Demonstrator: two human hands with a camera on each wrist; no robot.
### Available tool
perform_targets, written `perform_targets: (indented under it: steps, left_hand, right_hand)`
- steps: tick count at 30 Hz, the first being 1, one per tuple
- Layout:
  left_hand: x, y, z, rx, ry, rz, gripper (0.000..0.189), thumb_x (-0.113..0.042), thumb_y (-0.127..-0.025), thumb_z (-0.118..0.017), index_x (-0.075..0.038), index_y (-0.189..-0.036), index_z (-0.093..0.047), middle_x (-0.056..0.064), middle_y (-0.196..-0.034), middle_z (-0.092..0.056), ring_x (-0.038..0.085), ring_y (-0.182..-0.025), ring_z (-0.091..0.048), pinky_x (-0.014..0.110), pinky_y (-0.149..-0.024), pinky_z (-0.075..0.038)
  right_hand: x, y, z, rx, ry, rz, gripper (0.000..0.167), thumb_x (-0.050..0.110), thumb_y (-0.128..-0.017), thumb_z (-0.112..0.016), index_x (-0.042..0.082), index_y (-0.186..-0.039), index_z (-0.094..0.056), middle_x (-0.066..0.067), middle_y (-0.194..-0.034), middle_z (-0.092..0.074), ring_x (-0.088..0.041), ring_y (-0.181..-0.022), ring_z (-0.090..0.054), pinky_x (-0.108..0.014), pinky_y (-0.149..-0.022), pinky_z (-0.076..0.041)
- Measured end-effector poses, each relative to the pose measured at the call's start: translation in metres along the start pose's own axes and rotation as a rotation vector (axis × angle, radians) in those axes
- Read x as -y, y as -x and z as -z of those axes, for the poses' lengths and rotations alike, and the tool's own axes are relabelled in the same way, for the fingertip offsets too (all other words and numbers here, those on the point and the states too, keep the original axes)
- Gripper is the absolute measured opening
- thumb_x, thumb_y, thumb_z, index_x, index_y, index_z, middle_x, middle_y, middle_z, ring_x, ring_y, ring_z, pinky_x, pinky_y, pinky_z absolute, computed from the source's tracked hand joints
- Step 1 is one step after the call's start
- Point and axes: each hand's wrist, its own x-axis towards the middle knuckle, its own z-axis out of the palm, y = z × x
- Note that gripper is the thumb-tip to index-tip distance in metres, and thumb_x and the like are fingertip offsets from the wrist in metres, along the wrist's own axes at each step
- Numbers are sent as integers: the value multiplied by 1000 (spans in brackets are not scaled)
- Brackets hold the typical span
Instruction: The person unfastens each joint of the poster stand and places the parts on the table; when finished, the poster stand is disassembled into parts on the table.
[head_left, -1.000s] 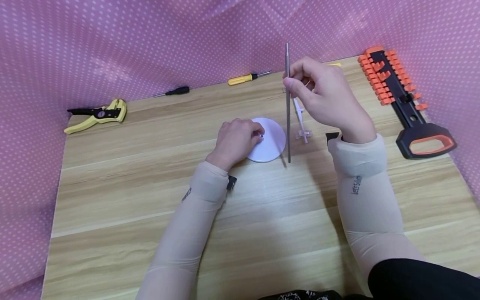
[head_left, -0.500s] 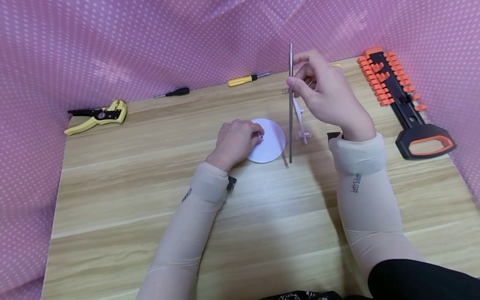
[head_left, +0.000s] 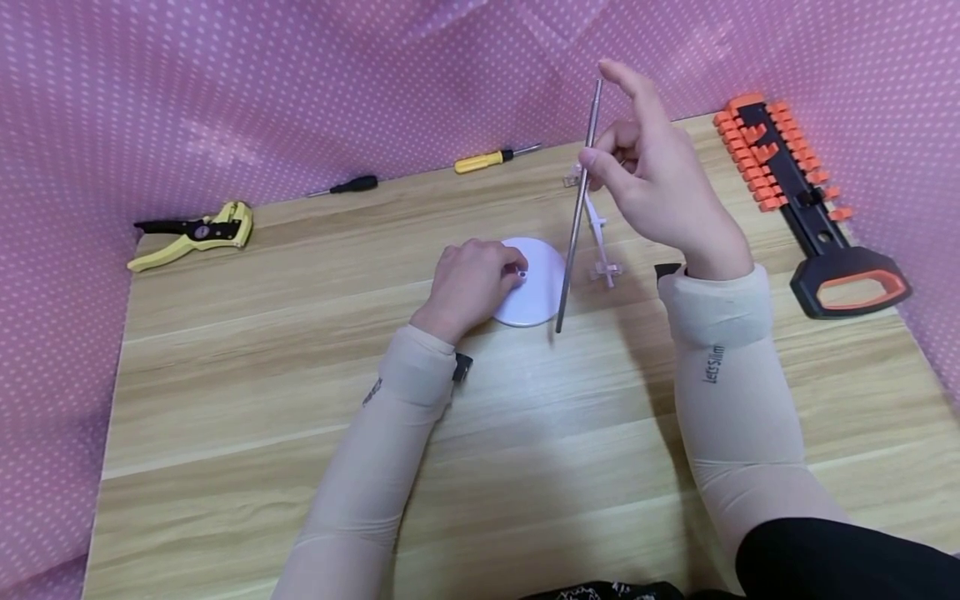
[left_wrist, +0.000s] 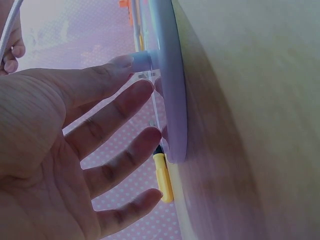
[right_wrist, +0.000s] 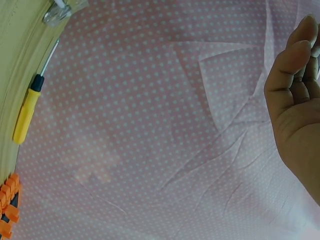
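Note:
A round white base disc (head_left: pixel 534 298) lies on the wooden table, partly covered by my left hand (head_left: pixel 468 287). Seen from the left wrist, thumb and index finger pinch a short peg (left_wrist: pixel 142 61) rising from the disc's face, while the other fingertips come right up to that face. My right hand (head_left: pixel 660 179) holds a slim metal rod (head_left: pixel 576 225) between thumb and curled fingers, index finger pointing upward. The rod slants, its lower end overlapping the disc's right edge in the head view. Just right of it lies a thin white plastic piece with clear fittings (head_left: pixel 597 229).
Along the back edge lie yellow-and-black wire strippers (head_left: pixel 202 233), a black screwdriver (head_left: pixel 352 183) and a yellow screwdriver (head_left: pixel 487 160). At the right is a black rack with orange clips (head_left: pixel 787 167) and a looped handle. A pink dotted cloth (head_left: pixel 337 75) hangs around the table.
The rod has gone from nearly upright to slanted, its top shifting right and its lower end left. My right index finger has lifted and straightened. My left hand stays on the disc.

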Motion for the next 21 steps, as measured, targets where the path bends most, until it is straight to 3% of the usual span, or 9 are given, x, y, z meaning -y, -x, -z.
perform_targets:
  steps: [11,21]
  left_hand:
    - [-1,1,0,-18,-5,-2,24,-31,-105,-68,-26,-127,-76,-1,-134,-74,25,-130,-61,48,-108,-45]
    - [-1,0,-1,-21,-10,-2,23,-31,-105,-69,-26,-127,-77,-1,-134,-74,25,-129,-62,49,-108,-45]
  right_hand:
    - [1,0,0,9,-79,-33,73,0,-104,-62,18,-165,-25,-2,-86,-69,-17,-78,-68,-22,-73,-55]
    - [-2,-1,1,22,-72,-31,68,-1,-104,-62,18,-163,-32,1,-85,-68,-15,-77,-68,-22,-73,-55]
